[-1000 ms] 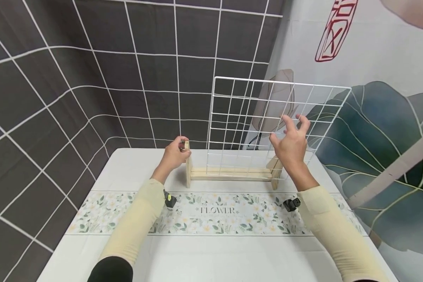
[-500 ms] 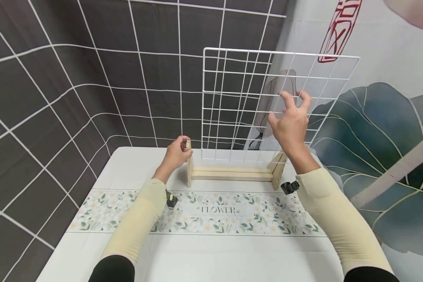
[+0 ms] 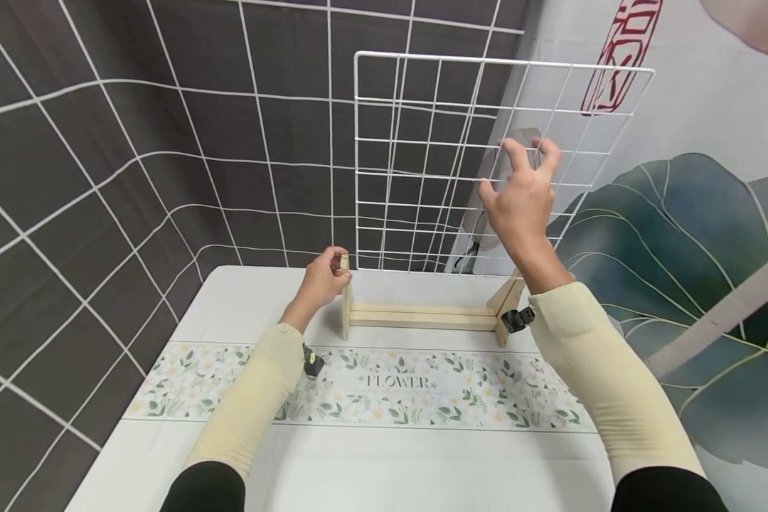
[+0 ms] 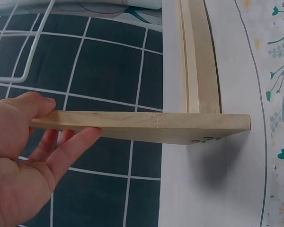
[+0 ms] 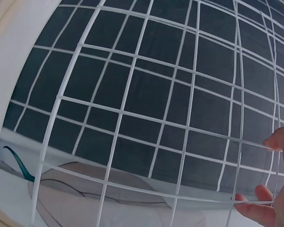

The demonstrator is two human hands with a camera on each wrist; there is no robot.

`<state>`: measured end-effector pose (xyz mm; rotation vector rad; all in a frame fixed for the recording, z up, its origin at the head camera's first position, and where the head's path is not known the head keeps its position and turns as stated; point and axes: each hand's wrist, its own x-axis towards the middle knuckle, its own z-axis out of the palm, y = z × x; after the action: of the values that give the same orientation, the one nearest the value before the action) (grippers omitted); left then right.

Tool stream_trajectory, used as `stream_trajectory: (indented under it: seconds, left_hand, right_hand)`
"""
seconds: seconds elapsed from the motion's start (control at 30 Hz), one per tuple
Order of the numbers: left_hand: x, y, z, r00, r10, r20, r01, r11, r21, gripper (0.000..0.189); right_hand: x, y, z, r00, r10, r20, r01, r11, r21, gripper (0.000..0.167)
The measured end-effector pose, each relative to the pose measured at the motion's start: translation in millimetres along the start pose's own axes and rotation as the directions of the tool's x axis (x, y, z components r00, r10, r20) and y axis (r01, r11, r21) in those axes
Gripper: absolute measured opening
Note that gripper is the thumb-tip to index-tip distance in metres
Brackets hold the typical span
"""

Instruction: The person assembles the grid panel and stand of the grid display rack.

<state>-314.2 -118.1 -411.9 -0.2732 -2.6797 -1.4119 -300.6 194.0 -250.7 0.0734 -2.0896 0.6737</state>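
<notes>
A pale wooden stand, with a grooved crossbar (image 3: pixel 422 318) between two upright end panels, stands on the far half of the table. My left hand (image 3: pixel 321 286) pinches the top of its left end panel (image 4: pixel 146 124), thumb on one side and fingers on the other. Up above the stand, my right hand (image 3: pixel 523 203) holds a white wire grid panel (image 3: pixel 505 61) upright, fingertips and thumb hooked on its wires. In the right wrist view the panel's thicker frame edge (image 5: pixel 59 98) runs down the left. Its lower edge is above the crossbar.
The white table (image 3: pixel 358 462) carries a printed floral band (image 3: pixel 397 405) reading "FLOWER". Behind hangs a dark cloth (image 3: pixel 262 128) with white lines, close to the table's back edge. At the right are a leaf-patterned backdrop (image 3: pixel 678 284) and a pale diagonal pole (image 3: pixel 723 313).
My right hand has lifted the wire grid panel up and slightly left, away from the crossbar, which it overlapped earlier. My left hand keeps its hold on the end panel.
</notes>
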Motion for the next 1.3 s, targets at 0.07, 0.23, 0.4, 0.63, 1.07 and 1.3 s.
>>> stream_trajectory:
  seconds: [0.07,0.23,0.4,0.63,1.07,1.3]
  left_hand:
    - [-0.1,0.3,0.0,1.000,0.005,0.001,-0.005,1.000,0.007,0.050]
    - [0.4,-0.3,-0.1,1.000,0.006,0.002,-0.006,1.000,0.026,0.050]
    - [0.7,-1.2,-0.7,1.000,0.000,-0.001,0.000,1.000,0.024,0.052]
    - [-0.1,-2.5,1.4,1.000,0.008,-0.006,-0.008,0.999,0.038,0.053]
    - [1.9,-1.6,1.9,1.000,0.004,-0.006,-0.003,0.999,0.044,0.054]
    - [1.9,-0.8,0.7,1.000,0.003,-0.014,-0.002,0.998,0.063,0.053]
  right_hand:
    - [2.1,-2.8,1.4,1.000,-0.001,-0.007,0.001,1.000,-0.002,0.052]
    - [6.7,-12.2,3.6,1.000,0.006,-0.017,-0.006,1.000,0.003,0.051]
    - [8.5,-21.7,6.7,0.999,0.037,-0.003,-0.037,0.999,0.009,0.053]
    - [4.7,-19.9,14.7,0.999,0.033,-0.019,-0.033,0.999,-0.005,0.052]
    - [-3.5,-11.2,24.1,0.999,0.035,-0.007,-0.035,0.999,0.006,0.053]
    - [-7.7,-9.0,30.1,1.000,0.024,0.007,-0.024,1.000,0.005,0.053]
